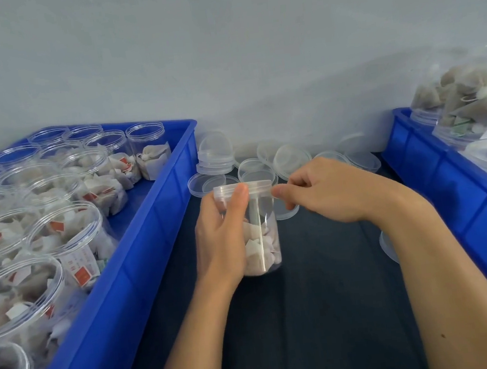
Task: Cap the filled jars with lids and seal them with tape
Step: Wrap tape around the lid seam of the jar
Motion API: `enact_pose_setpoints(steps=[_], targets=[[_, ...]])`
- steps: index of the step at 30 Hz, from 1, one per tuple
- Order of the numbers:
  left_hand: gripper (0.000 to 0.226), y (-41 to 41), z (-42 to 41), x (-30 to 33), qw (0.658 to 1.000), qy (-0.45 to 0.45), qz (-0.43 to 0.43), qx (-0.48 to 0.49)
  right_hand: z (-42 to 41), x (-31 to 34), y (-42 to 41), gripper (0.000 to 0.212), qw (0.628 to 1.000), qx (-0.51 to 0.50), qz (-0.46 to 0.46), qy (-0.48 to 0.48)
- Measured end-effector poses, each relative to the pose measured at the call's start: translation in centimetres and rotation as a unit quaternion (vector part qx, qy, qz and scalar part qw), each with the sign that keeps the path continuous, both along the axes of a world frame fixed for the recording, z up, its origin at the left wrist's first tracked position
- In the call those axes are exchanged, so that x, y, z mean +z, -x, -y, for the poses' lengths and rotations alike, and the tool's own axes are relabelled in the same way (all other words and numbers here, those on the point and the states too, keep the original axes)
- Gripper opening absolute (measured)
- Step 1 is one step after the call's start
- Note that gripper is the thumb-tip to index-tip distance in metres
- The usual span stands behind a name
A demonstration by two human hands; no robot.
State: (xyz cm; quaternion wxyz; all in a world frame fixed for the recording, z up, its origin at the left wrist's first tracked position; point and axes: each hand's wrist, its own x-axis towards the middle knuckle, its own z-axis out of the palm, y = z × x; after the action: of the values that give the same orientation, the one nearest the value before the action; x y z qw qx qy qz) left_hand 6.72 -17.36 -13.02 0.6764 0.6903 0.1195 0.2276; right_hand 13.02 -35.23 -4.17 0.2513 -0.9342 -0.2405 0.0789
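Observation:
A clear plastic jar point(262, 237) partly filled with white tea bags stands upright on the dark cloth at the middle of the view. A clear lid point(259, 186) sits on its mouth. My left hand point(220, 235) grips the jar's left side, thumb up against the lid's rim. My right hand point(322, 193) pinches the lid's right edge with thumb and curled fingers. A strip of clear tape point(260, 231) appears to run down the jar's front. No tape roll is in view.
A blue crate point(131, 276) on the left holds several open jars of tea bags. Loose clear lids point(287, 158) lie behind the jar by the wall. A second blue crate point(455, 190) on the right holds more jars, some piled high.

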Motion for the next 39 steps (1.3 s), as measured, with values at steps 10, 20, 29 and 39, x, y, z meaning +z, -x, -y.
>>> enact_pose_setpoints(steps=[10,20,29,39], targets=[[0.060,0.4,-0.3,0.3,0.997,0.004,0.038,-0.071,0.8,0.2,-0.1,0.062,1.000,0.009,-0.020,0.023],[0.072,0.2,0.0,0.8,0.998,0.011,0.029,-0.063,0.0,0.5,0.4,0.081,1.000,0.019,0.005,-0.004],[0.054,0.1,-0.2,0.6,0.999,-0.015,0.029,0.011,-0.5,0.2,0.2,0.036,0.999,0.006,-0.023,-0.047],[0.059,0.5,-0.4,1.2,0.999,-0.017,-0.019,0.034,-1.0,-0.7,0.2,0.044,0.988,-0.040,0.147,-0.012]])
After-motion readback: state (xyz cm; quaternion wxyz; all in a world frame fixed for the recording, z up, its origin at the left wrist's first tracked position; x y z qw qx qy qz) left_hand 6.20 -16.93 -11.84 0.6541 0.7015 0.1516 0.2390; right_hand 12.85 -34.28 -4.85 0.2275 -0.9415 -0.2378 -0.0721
